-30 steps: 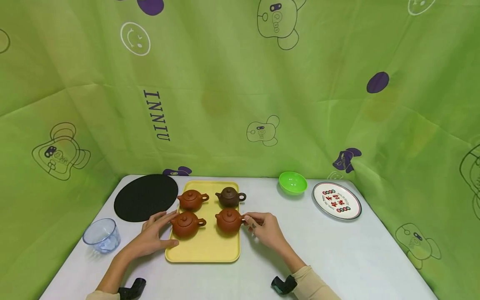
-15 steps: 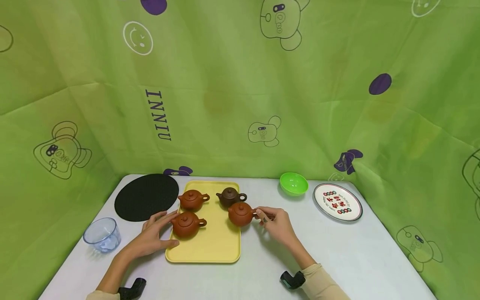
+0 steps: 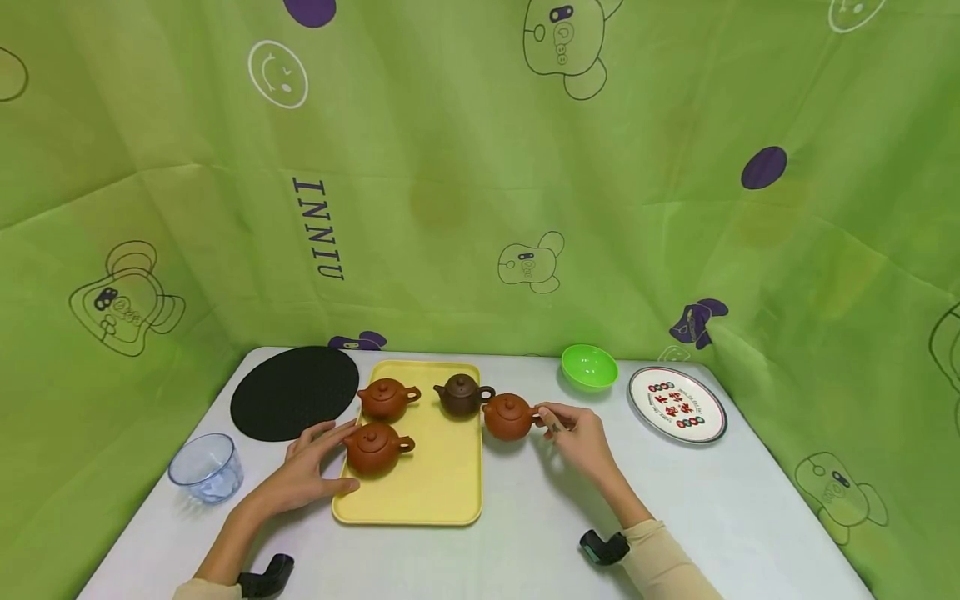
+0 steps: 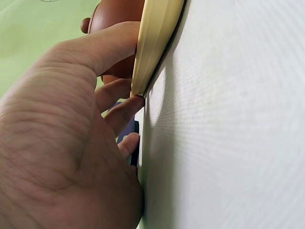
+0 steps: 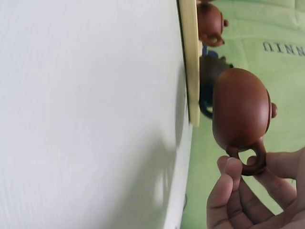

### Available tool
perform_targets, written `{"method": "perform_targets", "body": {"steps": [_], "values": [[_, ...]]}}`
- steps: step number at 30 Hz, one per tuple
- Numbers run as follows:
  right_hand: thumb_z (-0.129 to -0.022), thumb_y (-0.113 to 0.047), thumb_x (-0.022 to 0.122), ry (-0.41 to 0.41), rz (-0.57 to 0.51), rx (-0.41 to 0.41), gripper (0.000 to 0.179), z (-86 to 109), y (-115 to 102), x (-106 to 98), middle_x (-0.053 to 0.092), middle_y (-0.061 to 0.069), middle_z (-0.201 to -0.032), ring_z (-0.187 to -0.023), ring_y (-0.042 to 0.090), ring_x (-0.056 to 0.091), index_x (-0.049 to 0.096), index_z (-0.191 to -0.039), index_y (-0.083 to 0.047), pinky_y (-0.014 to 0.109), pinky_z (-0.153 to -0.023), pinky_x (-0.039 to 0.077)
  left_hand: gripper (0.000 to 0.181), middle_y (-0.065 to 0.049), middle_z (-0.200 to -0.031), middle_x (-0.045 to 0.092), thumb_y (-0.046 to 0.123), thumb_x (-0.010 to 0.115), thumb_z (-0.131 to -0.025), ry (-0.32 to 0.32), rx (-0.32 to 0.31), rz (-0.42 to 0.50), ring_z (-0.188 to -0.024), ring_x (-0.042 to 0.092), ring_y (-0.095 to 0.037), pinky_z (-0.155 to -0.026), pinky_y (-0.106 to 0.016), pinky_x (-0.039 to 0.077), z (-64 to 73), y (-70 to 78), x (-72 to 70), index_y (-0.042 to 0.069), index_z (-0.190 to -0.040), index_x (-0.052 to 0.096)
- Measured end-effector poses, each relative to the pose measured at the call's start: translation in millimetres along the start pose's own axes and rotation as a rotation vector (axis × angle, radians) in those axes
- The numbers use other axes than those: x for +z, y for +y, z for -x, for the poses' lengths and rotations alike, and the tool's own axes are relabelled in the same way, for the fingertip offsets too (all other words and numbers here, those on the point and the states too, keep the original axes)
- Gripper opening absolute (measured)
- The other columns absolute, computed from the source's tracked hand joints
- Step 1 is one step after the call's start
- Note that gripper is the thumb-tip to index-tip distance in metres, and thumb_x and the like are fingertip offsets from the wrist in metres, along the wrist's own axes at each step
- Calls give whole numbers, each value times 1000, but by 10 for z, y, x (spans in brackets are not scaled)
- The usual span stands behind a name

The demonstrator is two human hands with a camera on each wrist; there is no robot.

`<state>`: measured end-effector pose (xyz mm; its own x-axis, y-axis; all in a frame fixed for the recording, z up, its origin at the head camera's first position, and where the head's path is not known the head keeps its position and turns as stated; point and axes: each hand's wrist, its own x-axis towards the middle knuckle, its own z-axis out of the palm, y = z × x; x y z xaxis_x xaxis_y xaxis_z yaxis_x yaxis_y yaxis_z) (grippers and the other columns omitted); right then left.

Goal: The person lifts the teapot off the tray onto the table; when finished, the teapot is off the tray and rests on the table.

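My right hand (image 3: 581, 437) pinches the handle of a reddish-brown teapot (image 3: 508, 418), held upright just right of the yellow tray (image 3: 420, 504). The right wrist view shows this teapot (image 5: 240, 109) raised off the table, thumb and fingers on its handle. On the tray stand a dark brown teapot (image 3: 459, 397) at the back right and two reddish-brown ones, a rear teapot (image 3: 385, 400) and a front teapot (image 3: 372, 452), on the left. My left hand (image 3: 303, 475) rests against the tray's left edge, fingers spread, beside the front teapot; its thumb touches the rim (image 4: 150, 47).
A round black mat (image 3: 295, 394) lies at the back left, with a clear bluish glass bowl (image 3: 206, 471) in front of it. A green bowl (image 3: 589, 368) and a white plate with red characters (image 3: 678, 405) stand at the back right. Green cloth (image 3: 435, 167) hangs behind the table.
The right hand has lifted the front right teapot off the tray and carried it right, past the tray's edge. The left hand has stayed at the tray's left side.
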<state>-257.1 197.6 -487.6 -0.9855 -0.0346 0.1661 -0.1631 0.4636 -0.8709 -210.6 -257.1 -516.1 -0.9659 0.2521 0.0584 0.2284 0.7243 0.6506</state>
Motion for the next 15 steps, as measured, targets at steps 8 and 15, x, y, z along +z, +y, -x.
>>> {"method": "perform_targets", "body": {"steps": [8, 15], "values": [[-105, -20, 68, 33, 42, 22, 21, -72, 132, -130, 83, 12, -98, -75, 21, 74, 82, -117, -11, 21, -66, 53, 91, -28, -162, 43, 39, 91, -79, -6, -7, 2, -151, 26, -52, -108, -84, 26, 1, 17, -9, 16, -157, 51], [-106, -19, 66, 35, 50, 11, 23, -161, 219, -184, 83, 16, -100, -75, 24, 76, 81, -118, -5, 21, -64, 54, 90, -26, -161, 46, 39, 90, -79, -2, -1, 10, -151, 25, -51, -108, -83, 24, -1, 0, -5, 15, -157, 52]]}}
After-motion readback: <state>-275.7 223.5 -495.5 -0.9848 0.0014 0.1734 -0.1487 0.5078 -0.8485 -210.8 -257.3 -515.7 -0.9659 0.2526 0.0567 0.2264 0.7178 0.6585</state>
